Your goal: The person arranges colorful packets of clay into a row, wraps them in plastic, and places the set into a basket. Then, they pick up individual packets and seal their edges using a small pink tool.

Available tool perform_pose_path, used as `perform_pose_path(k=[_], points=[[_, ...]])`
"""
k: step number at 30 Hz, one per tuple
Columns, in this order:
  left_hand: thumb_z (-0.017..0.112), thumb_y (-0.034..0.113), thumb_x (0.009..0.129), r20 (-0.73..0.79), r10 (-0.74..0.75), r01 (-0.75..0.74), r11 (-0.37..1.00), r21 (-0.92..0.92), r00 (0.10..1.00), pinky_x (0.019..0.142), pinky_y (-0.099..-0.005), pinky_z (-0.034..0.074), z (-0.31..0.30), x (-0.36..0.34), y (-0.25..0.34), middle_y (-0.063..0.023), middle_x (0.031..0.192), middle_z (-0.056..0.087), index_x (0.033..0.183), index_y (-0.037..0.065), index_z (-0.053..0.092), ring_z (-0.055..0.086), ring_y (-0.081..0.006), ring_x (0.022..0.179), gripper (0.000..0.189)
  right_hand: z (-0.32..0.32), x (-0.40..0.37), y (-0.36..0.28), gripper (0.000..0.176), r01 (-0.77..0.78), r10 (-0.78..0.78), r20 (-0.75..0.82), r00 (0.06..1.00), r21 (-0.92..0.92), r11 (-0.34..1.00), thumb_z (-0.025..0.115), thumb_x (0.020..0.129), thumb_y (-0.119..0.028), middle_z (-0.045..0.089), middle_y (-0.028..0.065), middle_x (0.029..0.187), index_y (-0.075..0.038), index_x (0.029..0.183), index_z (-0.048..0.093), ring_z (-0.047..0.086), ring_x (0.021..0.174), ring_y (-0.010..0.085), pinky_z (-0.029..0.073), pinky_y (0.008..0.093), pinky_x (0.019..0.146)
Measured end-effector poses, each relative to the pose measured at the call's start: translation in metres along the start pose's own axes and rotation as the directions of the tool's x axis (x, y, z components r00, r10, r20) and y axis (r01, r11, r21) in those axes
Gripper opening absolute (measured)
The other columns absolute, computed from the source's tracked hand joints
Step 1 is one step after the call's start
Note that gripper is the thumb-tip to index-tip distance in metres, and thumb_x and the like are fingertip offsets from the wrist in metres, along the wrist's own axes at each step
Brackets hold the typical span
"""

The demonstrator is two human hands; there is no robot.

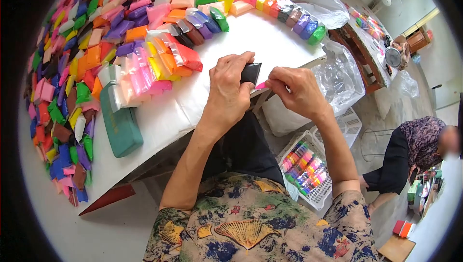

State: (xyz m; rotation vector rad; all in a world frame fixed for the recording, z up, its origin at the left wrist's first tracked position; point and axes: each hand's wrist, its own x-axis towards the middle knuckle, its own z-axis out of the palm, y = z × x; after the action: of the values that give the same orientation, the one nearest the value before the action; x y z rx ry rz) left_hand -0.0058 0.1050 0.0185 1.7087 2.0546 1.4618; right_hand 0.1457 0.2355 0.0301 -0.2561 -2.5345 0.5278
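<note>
My left hand [231,81] is closed around a small black packet [251,73] above the table's front edge. Just right of it, my right hand [295,88] pinches a small bright pink piece [261,86], whose tip points toward the black packet. Left of my hands, rows of coloured packets [149,66] lie on the white table [241,35], beside a green case [120,124]. A clear bag with a row of coloured packets [284,11] lies at the table's far right edge.
A large pile of coloured packets [91,35] covers the table's left side. Plastic bags [337,69] hang at the right edge. A white basket [320,197] of packed colours stands on the floor below. Another person [410,151] bends over at the right.
</note>
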Motion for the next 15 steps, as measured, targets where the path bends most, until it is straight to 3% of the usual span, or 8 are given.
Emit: perform_pose_path(k=[3,6,12,15], points=[[0.066,-0.003,0.076,0.002,0.007,-0.007,1.0,0.001,1.0,0.108,-0.04,0.041,-0.001,0.0,0.0,-0.0147,0.122,0.065,0.13,0.0,0.058,0.055,-0.0305,0.122,0.055,-0.002,0.003,0.005,0.017,-0.045,0.043,0.049,0.998,0.042,0.998,0.068,0.088,-0.017,0.063,0.0155,0.071,-0.004,0.082,0.06,0.063,0.067,0.0365,0.048,0.0447,0.06],[0.066,-0.003,0.076,0.001,0.026,-0.026,1.0,0.011,1.0,0.108,-0.04,0.041,-0.001,0.0,-0.001,-0.0141,0.122,0.065,0.13,0.0,0.058,0.055,-0.0303,0.122,0.055,0.001,0.002,0.001,0.018,-0.058,0.058,-0.016,0.998,0.004,0.998,0.069,0.089,-0.018,0.062,0.0142,0.071,-0.005,0.082,0.059,0.063,0.067,0.035,0.048,0.0446,0.06],[0.066,-0.003,0.076,-0.001,0.027,-0.027,0.999,0.016,1.0,0.108,-0.0403,0.04,-0.001,0.0,-0.001,-0.013,0.122,0.065,0.131,0.002,0.058,0.055,-0.0301,0.122,0.055,0.01,-0.004,-0.004,0.017,0.059,-0.076,-0.073,0.994,-0.205,0.977,0.069,0.089,-0.02,0.06,0.0105,0.071,-0.007,0.084,0.058,0.063,0.064,0.0319,0.048,0.0431,0.058],[0.066,-0.004,0.076,0.003,0.026,-0.026,1.0,0.018,1.0,0.108,-0.04,0.04,0.0,0.0,0.0,-0.013,0.122,0.065,0.13,0.002,0.058,0.054,-0.0301,0.123,0.054,0.002,0.004,0.001,0.014,0.11,-0.11,0.007,0.994,-0.165,0.98,0.068,0.088,-0.017,0.061,0.0102,0.07,-0.007,0.083,0.059,0.064,0.066,0.0316,0.048,0.0428,0.058]])
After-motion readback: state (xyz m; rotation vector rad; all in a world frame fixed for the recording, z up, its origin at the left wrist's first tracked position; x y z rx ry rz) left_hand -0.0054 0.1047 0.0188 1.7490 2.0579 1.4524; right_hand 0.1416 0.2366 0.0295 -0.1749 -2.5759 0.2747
